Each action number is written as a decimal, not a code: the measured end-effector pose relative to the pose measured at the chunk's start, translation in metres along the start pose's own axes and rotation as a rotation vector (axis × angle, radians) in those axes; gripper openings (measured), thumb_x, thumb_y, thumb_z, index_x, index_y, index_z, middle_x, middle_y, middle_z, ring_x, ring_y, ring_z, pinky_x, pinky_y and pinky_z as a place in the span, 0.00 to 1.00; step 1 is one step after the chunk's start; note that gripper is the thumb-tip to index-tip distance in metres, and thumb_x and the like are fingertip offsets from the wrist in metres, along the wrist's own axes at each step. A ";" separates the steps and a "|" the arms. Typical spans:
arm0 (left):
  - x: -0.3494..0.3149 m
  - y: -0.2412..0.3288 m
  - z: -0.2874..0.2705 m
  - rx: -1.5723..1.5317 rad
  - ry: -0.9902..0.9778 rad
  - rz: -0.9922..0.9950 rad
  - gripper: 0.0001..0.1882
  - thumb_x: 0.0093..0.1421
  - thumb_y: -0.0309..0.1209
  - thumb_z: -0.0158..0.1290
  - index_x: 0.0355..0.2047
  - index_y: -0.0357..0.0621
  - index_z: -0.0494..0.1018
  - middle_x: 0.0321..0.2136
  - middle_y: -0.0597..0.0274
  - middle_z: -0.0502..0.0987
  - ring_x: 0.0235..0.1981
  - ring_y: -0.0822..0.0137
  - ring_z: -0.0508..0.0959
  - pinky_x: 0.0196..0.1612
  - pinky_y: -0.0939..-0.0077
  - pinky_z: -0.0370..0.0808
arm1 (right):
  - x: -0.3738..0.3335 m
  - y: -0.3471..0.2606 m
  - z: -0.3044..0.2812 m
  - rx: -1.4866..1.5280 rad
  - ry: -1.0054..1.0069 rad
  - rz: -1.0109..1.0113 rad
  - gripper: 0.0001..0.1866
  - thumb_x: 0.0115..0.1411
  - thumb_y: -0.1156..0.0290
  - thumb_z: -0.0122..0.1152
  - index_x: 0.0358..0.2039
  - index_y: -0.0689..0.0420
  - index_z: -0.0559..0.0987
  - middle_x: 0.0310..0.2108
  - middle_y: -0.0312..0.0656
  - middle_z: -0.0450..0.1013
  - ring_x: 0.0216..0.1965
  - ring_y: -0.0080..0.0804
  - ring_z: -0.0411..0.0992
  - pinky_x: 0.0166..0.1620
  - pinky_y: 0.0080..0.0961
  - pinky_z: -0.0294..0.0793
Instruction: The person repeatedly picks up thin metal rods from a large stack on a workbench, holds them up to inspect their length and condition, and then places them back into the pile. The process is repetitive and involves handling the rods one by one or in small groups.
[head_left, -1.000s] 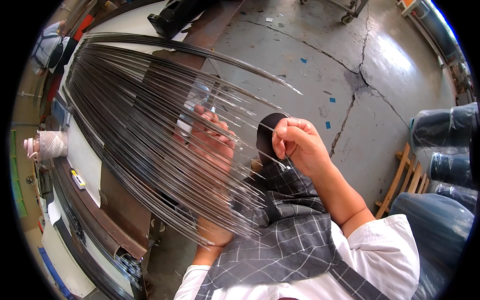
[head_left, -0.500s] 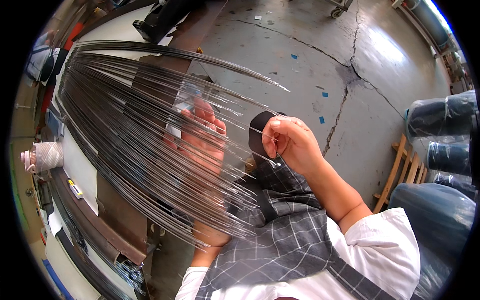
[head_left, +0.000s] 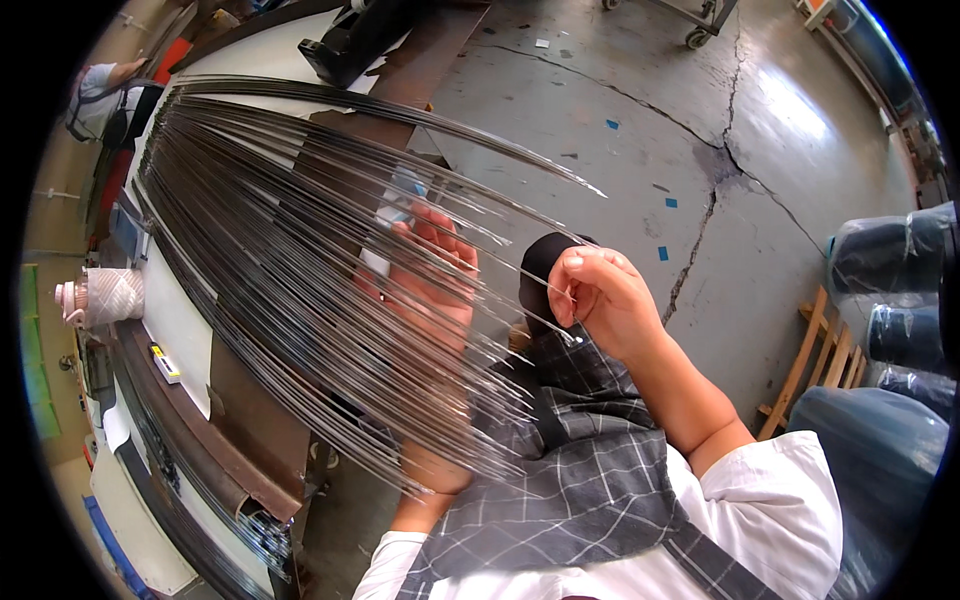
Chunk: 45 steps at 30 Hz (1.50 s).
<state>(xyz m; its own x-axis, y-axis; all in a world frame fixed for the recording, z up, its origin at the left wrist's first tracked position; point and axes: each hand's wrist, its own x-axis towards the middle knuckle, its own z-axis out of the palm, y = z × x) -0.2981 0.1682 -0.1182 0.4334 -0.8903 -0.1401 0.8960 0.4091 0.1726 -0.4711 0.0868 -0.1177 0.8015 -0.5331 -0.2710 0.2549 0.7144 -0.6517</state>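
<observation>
A wide fan of long, thin dark strips (head_left: 290,240) with shiny pale tips spreads from the table at the left toward me, the ends hanging past its edge. Beneath them my left hand (head_left: 432,265) is palm up, fingers stretched and apart; the strips lie across it and partly cover it. At the tips' right side, my right hand (head_left: 605,300) has thumb and curled fingers pinched at the end of one strip. Another strip tip sticks out just below those fingers.
A table (head_left: 255,420) with brown and white sheets carries a yellow-labelled small box (head_left: 165,363) and a wrapped pink-topped bottle (head_left: 112,297). Plastic-wrapped dark rolls (head_left: 880,420) and a wooden pallet (head_left: 822,345) stand right. Beyond are a wheeled cart (head_left: 690,20) and another person (head_left: 100,100).
The whole view has shifted slightly, so everything sits further right in the picture. Both hands keep nearly the same pose among the strips. More of the other person shows at the far left.
</observation>
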 end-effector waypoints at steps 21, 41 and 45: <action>-0.009 0.005 0.002 -0.035 -0.087 -0.014 0.21 0.50 0.36 0.57 0.43 0.41 0.71 0.44 0.55 0.73 0.42 0.63 0.75 0.40 0.70 0.74 | 0.006 0.001 -0.002 0.041 -0.031 0.009 0.11 0.57 0.70 0.49 0.22 0.61 0.74 0.17 0.36 0.69 0.19 0.20 0.66 0.25 0.16 0.65; 0.012 0.000 0.004 0.022 -0.088 -0.026 0.26 0.50 0.36 0.57 0.48 0.40 0.67 0.45 0.56 0.72 0.41 0.65 0.75 0.39 0.72 0.72 | 0.008 -0.007 -0.008 -0.013 0.016 -0.121 0.16 0.61 0.65 0.46 0.22 0.62 0.72 0.16 0.39 0.68 0.18 0.23 0.66 0.23 0.17 0.66; 0.008 0.001 0.004 0.016 -0.095 -0.033 0.28 0.50 0.35 0.57 0.50 0.39 0.64 0.44 0.57 0.72 0.40 0.66 0.74 0.39 0.73 0.71 | 0.009 -0.008 -0.007 -0.004 0.016 -0.113 0.15 0.59 0.64 0.51 0.22 0.61 0.75 0.15 0.35 0.69 0.18 0.18 0.65 0.25 0.14 0.65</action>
<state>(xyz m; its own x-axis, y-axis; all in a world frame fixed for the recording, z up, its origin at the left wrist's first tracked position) -0.2943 0.1612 -0.1154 0.3923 -0.9183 -0.0533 0.9075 0.3770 0.1853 -0.4694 0.0736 -0.1199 0.7589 -0.6176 -0.2066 0.3412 0.6473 -0.6816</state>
